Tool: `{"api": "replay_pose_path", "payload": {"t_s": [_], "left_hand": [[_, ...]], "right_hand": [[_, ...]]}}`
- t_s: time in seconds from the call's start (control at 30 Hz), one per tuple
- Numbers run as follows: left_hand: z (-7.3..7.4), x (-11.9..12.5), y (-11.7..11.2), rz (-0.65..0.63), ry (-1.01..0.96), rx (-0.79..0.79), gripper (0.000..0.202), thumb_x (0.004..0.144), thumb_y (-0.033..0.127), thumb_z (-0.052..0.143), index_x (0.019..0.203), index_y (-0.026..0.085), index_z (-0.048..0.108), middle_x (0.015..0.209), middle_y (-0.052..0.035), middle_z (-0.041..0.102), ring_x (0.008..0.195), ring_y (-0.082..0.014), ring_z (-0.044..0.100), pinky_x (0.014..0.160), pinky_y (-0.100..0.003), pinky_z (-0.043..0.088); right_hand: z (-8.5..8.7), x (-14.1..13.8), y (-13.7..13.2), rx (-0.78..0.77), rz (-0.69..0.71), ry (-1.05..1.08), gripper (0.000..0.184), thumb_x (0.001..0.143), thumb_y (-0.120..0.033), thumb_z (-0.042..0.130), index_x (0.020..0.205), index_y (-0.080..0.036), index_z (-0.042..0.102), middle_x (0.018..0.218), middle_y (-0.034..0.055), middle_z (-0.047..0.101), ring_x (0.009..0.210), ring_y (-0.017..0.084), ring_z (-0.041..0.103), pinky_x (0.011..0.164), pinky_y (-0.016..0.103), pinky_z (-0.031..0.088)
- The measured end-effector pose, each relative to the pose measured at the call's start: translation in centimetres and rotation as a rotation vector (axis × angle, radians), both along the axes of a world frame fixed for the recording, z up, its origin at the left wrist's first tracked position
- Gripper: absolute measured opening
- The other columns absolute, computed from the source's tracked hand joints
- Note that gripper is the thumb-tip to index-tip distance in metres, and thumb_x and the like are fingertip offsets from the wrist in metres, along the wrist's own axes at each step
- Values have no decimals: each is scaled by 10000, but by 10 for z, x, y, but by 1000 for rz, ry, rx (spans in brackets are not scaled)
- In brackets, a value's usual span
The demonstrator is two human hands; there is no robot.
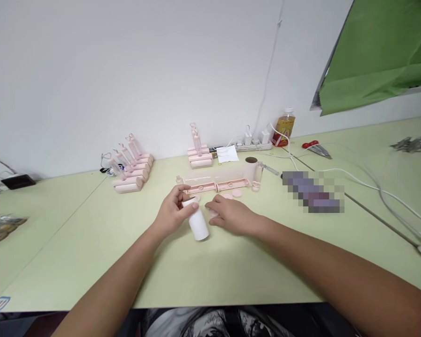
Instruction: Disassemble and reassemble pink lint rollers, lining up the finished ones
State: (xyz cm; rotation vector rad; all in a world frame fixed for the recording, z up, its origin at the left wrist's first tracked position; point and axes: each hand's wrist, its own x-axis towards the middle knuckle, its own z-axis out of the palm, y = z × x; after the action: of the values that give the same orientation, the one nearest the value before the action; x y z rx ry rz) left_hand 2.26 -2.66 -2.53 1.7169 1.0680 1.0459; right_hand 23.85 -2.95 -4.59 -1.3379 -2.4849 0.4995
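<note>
My left hand is closed around a white paper roll, tilted above the table, its brown core end toward the back. Close by on the right, the fingers of my right hand curl round a small pale pink round piece, partly hidden. Beyond both hands lie two open pink lint roller cases with clear covers. Pink discs rest in front of them. A clear handle stands at their right, beside another upright white roll.
Assembled pink lint rollers line up at the left back, and more pink rollers stand at centre back. Along the wall are a power strip, a white paper and a bottle. Red-handled pliers and cables lie right.
</note>
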Motion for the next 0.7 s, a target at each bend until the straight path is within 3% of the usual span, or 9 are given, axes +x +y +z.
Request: {"api": "replay_pose_path", "payload": {"t_s": [0.13, 0.23, 0.4, 0.5, 0.6, 0.7], "left_hand": [[-4, 2, 0, 32, -15, 131, 668, 728, 393, 731, 1279, 233, 389, 900, -14, 572, 749, -126, 534, 625, -240, 422], [-8, 2, -1, 20, 51, 189, 681, 737, 400, 725, 1304, 239, 385, 947, -37, 600, 772, -135, 553, 638, -250, 434], [-15, 4, 0, -29, 104, 194, 669, 741, 413, 717, 1306, 237, 403, 964, -38, 602, 746, -130, 556, 627, -248, 433], [-16, 4, 0, -58, 177, 153, 656, 752, 420, 700, 1318, 243, 420, 951, -28, 600, 711, -125, 540, 630, -253, 432], [-14, 6, -2, -132, 281, 111, 489, 746, 419, 694, 1168, 218, 552, 883, -10, 601, 706, -132, 518, 631, -254, 418], [-11, 10, -5, -168, 365, 124, 297, 750, 416, 669, 920, 182, 600, 804, 2, 574, 704, -138, 498, 622, -249, 396]], "right_hand": [[0, 0, -2, 24, 8, -38, 139, 853, -261, 527, 916, -192, 630, 886, 51, 534, 718, 164, 532, 575, 259, 285], [0, 4, -3, 24, 8, -12, 107, 815, -221, 527, 737, -176, 586, 814, 42, 514, 665, 147, 494, 563, 259, 279], [2, 7, -2, 46, -69, 119, 11, 753, -175, 533, 746, -182, 529, 815, 30, 523, 704, 149, 491, 597, 251, 306], [2, 7, 0, 34, -92, 157, 94, 720, -164, 539, 689, -194, 455, 760, 8, 510, 663, 141, 458, 580, 252, 292], [2, 8, 2, 7, -156, 318, 186, 729, -180, 539, 634, -207, 382, 700, -7, 503, 643, 145, 457, 576, 259, 304], [3, 8, 2, -1, -211, 652, 233, 799, -273, 556, 650, -217, 385, 729, 4, 545, 728, 171, 526, 640, 277, 376]]}}
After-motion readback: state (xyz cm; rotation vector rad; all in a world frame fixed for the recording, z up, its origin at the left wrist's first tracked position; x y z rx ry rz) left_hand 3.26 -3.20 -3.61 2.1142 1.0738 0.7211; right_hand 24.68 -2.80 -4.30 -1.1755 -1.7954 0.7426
